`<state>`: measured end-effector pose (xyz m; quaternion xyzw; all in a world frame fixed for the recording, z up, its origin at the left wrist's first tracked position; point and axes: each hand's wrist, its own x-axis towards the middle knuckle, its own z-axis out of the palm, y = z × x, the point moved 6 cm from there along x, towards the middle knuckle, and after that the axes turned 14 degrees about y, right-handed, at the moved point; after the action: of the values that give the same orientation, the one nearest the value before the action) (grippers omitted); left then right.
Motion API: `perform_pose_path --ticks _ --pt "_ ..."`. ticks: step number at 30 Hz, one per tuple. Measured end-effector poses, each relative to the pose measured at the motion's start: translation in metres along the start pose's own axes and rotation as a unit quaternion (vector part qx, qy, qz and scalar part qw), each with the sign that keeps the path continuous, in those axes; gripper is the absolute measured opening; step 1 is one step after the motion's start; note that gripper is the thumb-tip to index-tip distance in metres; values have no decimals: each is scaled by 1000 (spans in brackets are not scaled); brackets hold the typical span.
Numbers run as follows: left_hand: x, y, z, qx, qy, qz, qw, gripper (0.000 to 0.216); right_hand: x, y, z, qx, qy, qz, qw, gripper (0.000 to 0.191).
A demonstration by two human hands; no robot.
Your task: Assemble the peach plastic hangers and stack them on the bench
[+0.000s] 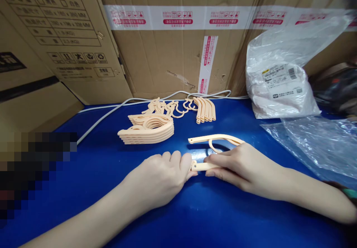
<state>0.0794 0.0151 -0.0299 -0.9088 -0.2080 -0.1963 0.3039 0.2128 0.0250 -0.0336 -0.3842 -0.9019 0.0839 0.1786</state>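
On the blue table (pixel 111 173) my two hands meet over a peach plastic hanger part (pixel 220 141). My right hand (pixel 237 164) grips its near arm, fingers closed round it; the far arm and its hook loop stick out behind the hand. My left hand (pixel 164 173) is curled, its fingertips pinched on the end of the same part at the joint. Behind them lies a neat stack of peach hanger pieces (pixel 147 129), and a smaller row of curved pieces (pixel 205 109) sits further back.
Cardboard boxes (pixel 173 54) wall off the back and left. A white cable (pixel 106 116) runs along the table's rear. A filled plastic bag (pixel 279 84) and loose clear film (pixel 320 144) lie at the right. A blurred dark patch covers the left edge.
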Motion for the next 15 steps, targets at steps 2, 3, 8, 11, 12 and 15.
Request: perform_pose_path --ticks 2,3,8,11,12,15 --pt "-1 -1 1 -23 -4 -11 1000 36 0 -1 0 0 7 -4 1000 31" --pt "-1 -1 2 -33 -8 -17 999 36 0 -1 -1 1 11 -5 1000 31" --pt "-2 -3 3 -61 -19 -41 997 36 -2 -2 0 -2 33 -17 999 31" --pt "-2 -5 3 -73 -17 -46 996 39 -2 -2 1 -7 39 -21 999 31" --pt "-2 -5 4 -78 -16 -46 996 41 -2 -2 1 -9 38 -21 999 32" --pt "-3 -5 5 -96 -20 -46 994 44 -2 -2 2 -13 33 -18 999 33"
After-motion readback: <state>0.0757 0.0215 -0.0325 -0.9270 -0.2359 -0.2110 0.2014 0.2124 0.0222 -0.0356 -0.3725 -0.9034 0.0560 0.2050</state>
